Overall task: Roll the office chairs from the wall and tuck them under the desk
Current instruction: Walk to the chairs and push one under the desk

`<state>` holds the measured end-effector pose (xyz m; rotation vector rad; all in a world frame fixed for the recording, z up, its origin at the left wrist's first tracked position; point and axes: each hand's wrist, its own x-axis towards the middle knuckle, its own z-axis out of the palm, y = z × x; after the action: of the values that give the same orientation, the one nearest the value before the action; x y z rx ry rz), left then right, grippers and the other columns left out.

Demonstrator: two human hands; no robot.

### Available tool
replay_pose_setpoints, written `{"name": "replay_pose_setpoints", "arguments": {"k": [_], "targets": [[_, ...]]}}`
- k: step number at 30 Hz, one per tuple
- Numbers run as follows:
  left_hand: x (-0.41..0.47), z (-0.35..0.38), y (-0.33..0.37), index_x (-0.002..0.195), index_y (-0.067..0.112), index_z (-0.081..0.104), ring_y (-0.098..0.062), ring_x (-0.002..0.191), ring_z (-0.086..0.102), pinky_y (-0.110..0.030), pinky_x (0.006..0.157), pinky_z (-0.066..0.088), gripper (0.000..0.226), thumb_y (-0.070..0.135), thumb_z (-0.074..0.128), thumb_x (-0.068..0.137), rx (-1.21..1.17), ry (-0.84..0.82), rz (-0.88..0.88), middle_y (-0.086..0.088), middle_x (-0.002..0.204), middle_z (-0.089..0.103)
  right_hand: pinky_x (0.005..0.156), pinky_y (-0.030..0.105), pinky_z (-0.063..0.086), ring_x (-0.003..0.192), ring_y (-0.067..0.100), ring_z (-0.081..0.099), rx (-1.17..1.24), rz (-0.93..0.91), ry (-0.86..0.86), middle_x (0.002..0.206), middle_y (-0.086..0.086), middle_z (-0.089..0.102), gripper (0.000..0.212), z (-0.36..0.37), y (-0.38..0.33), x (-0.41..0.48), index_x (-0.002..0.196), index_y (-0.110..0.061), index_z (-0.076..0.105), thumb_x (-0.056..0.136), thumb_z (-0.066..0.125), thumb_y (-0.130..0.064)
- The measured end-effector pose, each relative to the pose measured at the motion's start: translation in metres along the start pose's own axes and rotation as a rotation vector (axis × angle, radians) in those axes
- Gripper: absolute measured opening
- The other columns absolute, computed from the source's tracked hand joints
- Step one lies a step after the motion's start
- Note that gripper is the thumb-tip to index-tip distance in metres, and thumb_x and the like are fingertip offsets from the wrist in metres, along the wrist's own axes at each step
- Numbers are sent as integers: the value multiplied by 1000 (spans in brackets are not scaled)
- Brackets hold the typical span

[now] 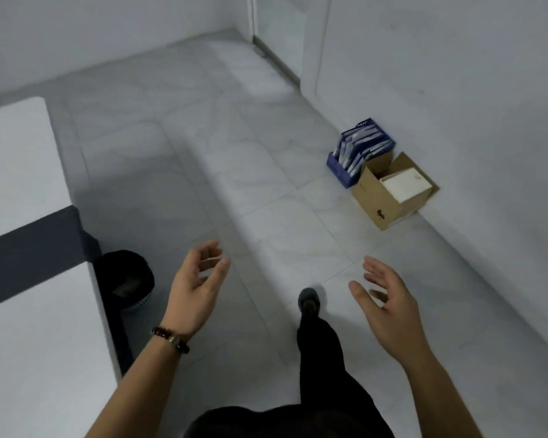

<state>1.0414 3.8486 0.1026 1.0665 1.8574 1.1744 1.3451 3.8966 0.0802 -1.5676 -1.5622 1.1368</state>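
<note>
Tiled floor (260, 172): cardboard box (389, 197), blue file rack (355, 156) by wall; bin (127, 279), prob. w/ liner, beside desk (19, 172).

Head-worn, single wide-angle view. Faced forward and down, from standing height, over floor (234, 153) toward wall (456, 90).

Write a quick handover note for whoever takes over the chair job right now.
Left hand: open, empty, held out over the floor.
Right hand: open, empty.
Desk runs along the left, a black bin beside it.
No office chair in view, so what is already tucked cannot be told.
By the right wall: a cardboard box and a blue file rack; steer around them.
</note>
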Motion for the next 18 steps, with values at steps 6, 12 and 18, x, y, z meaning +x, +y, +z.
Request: {"name": "replay_pose_setpoints", "arguments": {"k": [6,12,18], "targets": [[138,13,19,116,27,53,-18,102,61,-36,84,53,28,21,60,90,-21,167,-174,3,114,60,98,27,46,119,2,53,0,-30,-233,132,-9,56,53,47,-41,214,137,-30,48,89,69,-28],[242,-34,53,124,21,52,-8,102,60,-28,82,50,39,31,61,87,-53,451,-206,5,115,60,94,22,45,117,-2,53,-42,-195,-494,131,-16,55,54,121,-151,391,138,-32,47,88,69,-29],[367,-64,9,122,23,51,0,101,59,-23,81,49,34,23,60,89,-105,684,-281,4,115,60,96,25,47,117,-3,53,-110,-299,-676,133,-19,53,52,246,-204,537,137,-35,48,89,68,-31]]}}
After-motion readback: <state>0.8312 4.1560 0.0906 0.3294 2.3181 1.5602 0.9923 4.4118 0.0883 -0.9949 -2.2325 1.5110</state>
